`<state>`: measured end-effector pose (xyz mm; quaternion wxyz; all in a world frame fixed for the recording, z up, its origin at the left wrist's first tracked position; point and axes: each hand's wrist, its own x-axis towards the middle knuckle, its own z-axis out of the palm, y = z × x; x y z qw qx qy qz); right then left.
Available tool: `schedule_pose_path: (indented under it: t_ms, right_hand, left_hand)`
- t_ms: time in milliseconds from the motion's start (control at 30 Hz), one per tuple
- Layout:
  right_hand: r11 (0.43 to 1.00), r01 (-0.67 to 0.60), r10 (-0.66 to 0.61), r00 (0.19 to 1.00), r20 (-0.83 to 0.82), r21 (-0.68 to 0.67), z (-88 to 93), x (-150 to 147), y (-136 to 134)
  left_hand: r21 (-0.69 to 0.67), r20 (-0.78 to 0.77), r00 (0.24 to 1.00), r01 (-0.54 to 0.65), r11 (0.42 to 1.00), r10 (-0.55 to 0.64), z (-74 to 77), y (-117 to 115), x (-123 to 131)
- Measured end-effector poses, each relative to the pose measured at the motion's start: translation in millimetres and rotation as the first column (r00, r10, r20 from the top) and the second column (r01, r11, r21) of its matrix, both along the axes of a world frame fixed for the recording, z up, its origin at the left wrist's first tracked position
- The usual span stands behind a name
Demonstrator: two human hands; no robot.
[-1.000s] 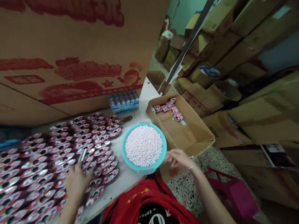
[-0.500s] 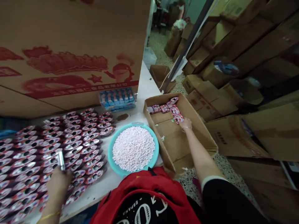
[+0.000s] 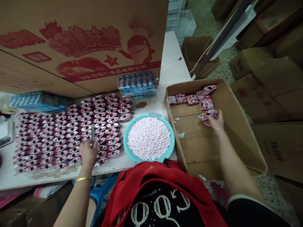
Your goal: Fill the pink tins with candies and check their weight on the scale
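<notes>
My left hand is closed on a slim silver tool, its kind unclear, which points up and away. It is over dense rows of open-topped pink packets standing upright on the table. My right hand reaches into the shallow cardboard box, fingers closed on a pink printed packet. Several more such packets lie along the box's far side. Between my hands stands a turquoise basin heaped with small pale pink candies.
A big printed carton walls off the table's back. Blue boxes in clear wrap lean against it, and more blue packs lie left. A grey pole slants up behind the cardboard box. Cartons crowd the floor at right.
The view has swung left and down, showing more of the table. My right hand keeps hold of a packet in the box. My left hand still has the silver tool over the rows.
</notes>
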<state>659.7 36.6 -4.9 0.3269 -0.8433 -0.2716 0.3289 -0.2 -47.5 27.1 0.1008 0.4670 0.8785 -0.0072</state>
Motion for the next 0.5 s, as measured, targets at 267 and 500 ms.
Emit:
schedule_pose_path:
  t_ms: [267, 500]
  right_hand:
    - [0.935, 0.213, 0.062, 0.692, -0.719, 0.285, 96.1, -117.1, -72.4]
    - [0.972, 0.139, 0.057, 0.648, -0.759, 0.191, 93.0, -204.3, -109.2]
  left_hand:
    - [-0.092, 0.496, 0.75, 0.546, 0.833, -0.437, 55.2, -53.5, 77.7]
    - [-0.014, 0.522, 0.68, 0.61, 0.792, -0.515, 6.0, -26.4, 157.8]
